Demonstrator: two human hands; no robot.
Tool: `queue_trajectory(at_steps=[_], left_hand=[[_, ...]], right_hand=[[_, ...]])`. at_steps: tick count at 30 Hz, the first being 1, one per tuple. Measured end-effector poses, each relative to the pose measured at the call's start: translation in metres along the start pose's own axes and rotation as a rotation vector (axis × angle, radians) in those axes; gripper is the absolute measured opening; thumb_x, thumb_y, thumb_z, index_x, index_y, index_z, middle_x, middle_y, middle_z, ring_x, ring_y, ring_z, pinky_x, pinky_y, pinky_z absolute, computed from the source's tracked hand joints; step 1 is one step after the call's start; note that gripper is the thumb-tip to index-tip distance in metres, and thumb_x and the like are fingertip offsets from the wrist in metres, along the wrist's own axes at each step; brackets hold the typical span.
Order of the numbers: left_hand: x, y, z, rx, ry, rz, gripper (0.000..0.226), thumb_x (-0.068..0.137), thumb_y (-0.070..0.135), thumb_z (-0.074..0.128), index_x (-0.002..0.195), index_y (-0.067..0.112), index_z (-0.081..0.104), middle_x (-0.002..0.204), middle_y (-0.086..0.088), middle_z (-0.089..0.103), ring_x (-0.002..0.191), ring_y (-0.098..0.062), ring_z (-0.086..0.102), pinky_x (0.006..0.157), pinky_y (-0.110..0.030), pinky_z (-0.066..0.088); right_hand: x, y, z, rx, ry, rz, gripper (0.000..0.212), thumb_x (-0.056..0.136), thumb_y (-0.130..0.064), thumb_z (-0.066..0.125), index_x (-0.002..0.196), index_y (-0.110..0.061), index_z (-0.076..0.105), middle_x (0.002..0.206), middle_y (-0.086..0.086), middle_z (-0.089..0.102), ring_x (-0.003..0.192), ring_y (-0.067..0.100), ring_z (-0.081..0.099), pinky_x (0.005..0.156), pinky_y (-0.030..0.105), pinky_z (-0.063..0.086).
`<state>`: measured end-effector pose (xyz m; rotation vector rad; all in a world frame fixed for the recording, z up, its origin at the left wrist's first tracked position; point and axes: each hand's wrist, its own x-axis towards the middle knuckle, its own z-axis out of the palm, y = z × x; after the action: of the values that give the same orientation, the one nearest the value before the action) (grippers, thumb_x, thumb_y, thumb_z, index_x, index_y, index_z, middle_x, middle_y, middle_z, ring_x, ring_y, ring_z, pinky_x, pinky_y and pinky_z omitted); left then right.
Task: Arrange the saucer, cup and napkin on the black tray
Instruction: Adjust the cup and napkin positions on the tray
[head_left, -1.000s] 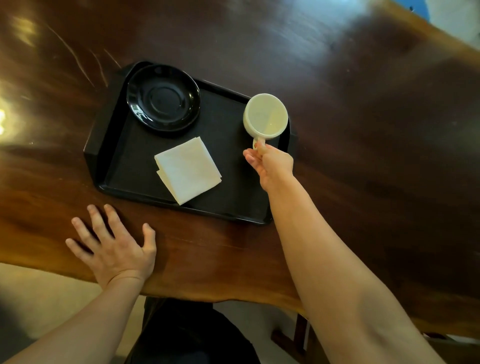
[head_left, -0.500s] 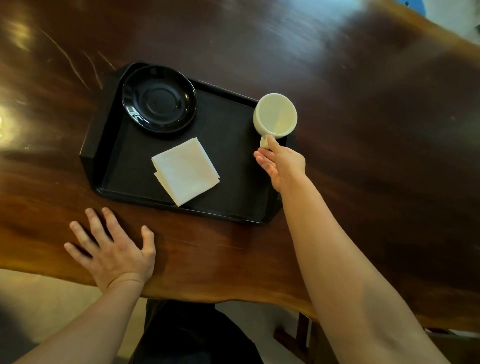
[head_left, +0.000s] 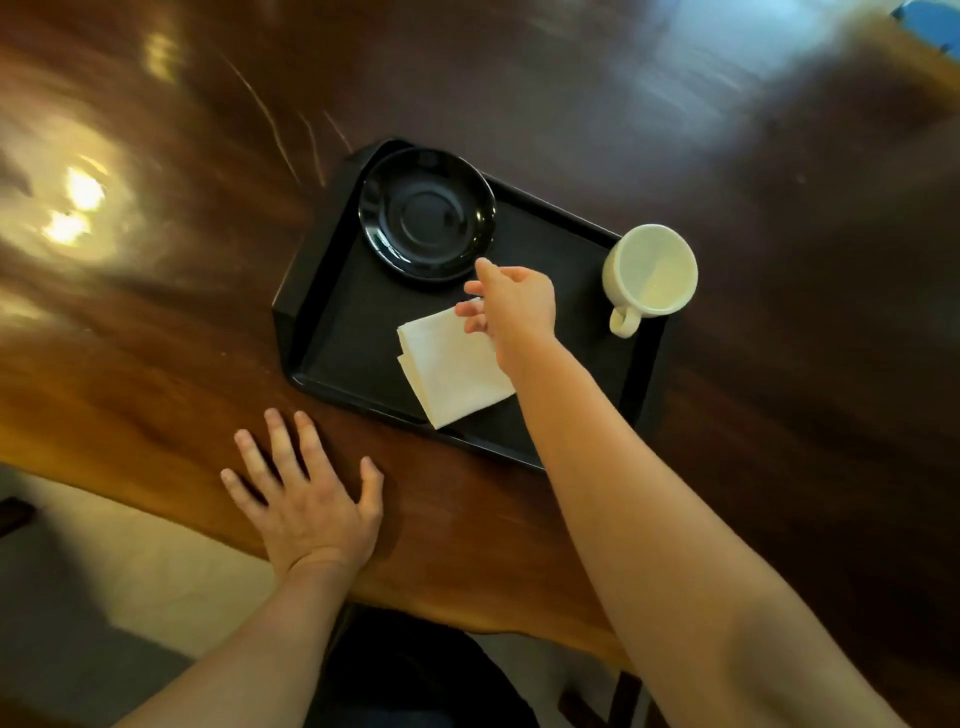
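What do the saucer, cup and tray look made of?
Saucer: likely glazed ceramic, glossy black with sharp highlights. Cup: probably ceramic, cream, thick-walled, soft sheen. Tray: looks like matte black plastic, dull and non-reflective.

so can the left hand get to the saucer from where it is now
Probably yes. The left hand lies flat on the wooden table, just short of the black tray. The saucer sits in the tray's far left corner; only the low rim lies between, and the right hand hovers further right.
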<state>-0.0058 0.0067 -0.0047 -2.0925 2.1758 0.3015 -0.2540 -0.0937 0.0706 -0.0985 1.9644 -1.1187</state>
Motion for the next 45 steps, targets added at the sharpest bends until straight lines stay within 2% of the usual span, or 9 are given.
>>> queue_trajectory(at_steps=[3, 8, 14, 18, 24, 27, 32, 42, 45], left_hand=[[0.000, -0.001, -0.001, -0.008, -0.007, 0.011, 0.090, 0.087, 0.064, 0.037, 0.160, 0.014, 0.024, 0.169, -0.018, 0.023, 0.158, -0.043, 0.011, 0.124, -0.063, 0.003], [0.000, -0.001, -0.003, -0.015, -0.016, 0.017, 0.089, 0.088, 0.065, 0.033, 0.160, 0.013, 0.027, 0.168, -0.018, 0.026, 0.157, -0.045, 0.015, 0.124, -0.063, 0.005], [0.001, 0.000, -0.005, -0.023, -0.012, 0.024, 0.087, 0.088, 0.064, 0.033, 0.158, 0.012, 0.030, 0.167, -0.020, 0.029, 0.155, -0.046, 0.018, 0.124, -0.063, 0.005], [0.002, 0.000, -0.004, -0.025, -0.018, 0.024, 0.086, 0.088, 0.065, 0.033, 0.158, 0.013, 0.029, 0.167, -0.019, 0.028, 0.156, -0.046, 0.018, 0.124, -0.064, 0.006], [0.001, -0.001, -0.003, -0.039, -0.012, 0.030, 0.086, 0.089, 0.065, 0.032, 0.158, 0.014, 0.029, 0.167, -0.018, 0.028, 0.156, -0.045, 0.018, 0.124, -0.064, 0.006], [0.001, -0.001, -0.002, -0.040, -0.011, 0.032, 0.086, 0.089, 0.065, 0.032, 0.158, 0.014, 0.030, 0.168, -0.018, 0.027, 0.156, -0.045, 0.017, 0.124, -0.064, 0.005], [0.001, -0.002, 0.000, -0.031, -0.008, 0.037, 0.087, 0.089, 0.066, 0.033, 0.158, 0.013, 0.031, 0.168, -0.018, 0.027, 0.156, -0.045, 0.017, 0.124, -0.064, 0.005], [0.002, -0.005, 0.006, -0.021, 0.029, 0.051, 0.088, 0.089, 0.067, 0.032, 0.159, 0.014, 0.028, 0.168, -0.017, 0.023, 0.157, -0.044, 0.014, 0.125, -0.060, -0.002], [0.002, -0.004, 0.006, -0.021, 0.031, 0.049, 0.088, 0.088, 0.067, 0.031, 0.159, 0.014, 0.028, 0.168, -0.017, 0.023, 0.157, -0.044, 0.014, 0.124, -0.060, -0.002]], right_hand=[[0.016, -0.012, 0.014, -0.066, 0.067, 0.066, 0.026, 0.095, -0.022, 0.067, 0.113, -0.006, 0.059, 0.078, 0.007, 0.066, 0.045, 0.014, 0.068, 0.040, 0.021, 0.047], [0.039, -0.027, 0.024, -0.319, 0.059, 0.072, 0.027, 0.094, -0.019, 0.064, 0.073, -0.012, 0.048, 0.066, 0.005, 0.057, 0.038, 0.013, 0.050, 0.032, 0.021, 0.036], [0.043, -0.032, 0.025, -0.043, -0.038, 0.327, 0.015, 0.101, -0.003, 0.043, 0.098, 0.000, 0.058, 0.081, 0.014, 0.061, 0.025, 0.007, 0.031, 0.027, 0.016, 0.021], [0.040, -0.027, 0.034, -0.082, -0.023, 0.327, 0.015, 0.101, -0.008, 0.052, 0.094, -0.004, 0.064, 0.083, 0.012, 0.069, 0.040, 0.007, 0.038, 0.035, 0.017, 0.028], [0.035, -0.021, 0.044, 0.004, -0.056, 0.359, 0.015, 0.097, -0.014, 0.064, 0.085, -0.005, 0.067, 0.083, 0.011, 0.074, 0.035, 0.005, 0.045, 0.036, 0.016, 0.035], [0.033, -0.023, 0.043, 0.085, -0.078, 0.385, 0.014, 0.102, -0.011, 0.054, 0.101, -0.005, 0.067, 0.084, 0.012, 0.072, 0.032, 0.005, 0.051, 0.034, 0.014, 0.039], [0.026, -0.023, 0.040, -0.016, -0.035, 0.307, 0.005, 0.095, -0.009, 0.067, 0.093, -0.005, 0.066, 0.081, 0.013, 0.074, 0.039, 0.008, 0.062, 0.046, 0.017, 0.053], [0.023, -0.016, 0.029, 0.066, -0.121, 0.330, 0.038, 0.101, -0.003, 0.046, 0.139, 0.001, 0.048, 0.080, 0.014, 0.057, 0.036, 0.006, 0.063, 0.037, 0.012, 0.047], [0.020, -0.018, 0.031, 0.032, -0.146, 0.293, 0.033, 0.102, -0.005, 0.049, 0.133, 0.005, 0.052, 0.078, 0.015, 0.060, 0.037, 0.008, 0.064, 0.035, 0.013, 0.048]])
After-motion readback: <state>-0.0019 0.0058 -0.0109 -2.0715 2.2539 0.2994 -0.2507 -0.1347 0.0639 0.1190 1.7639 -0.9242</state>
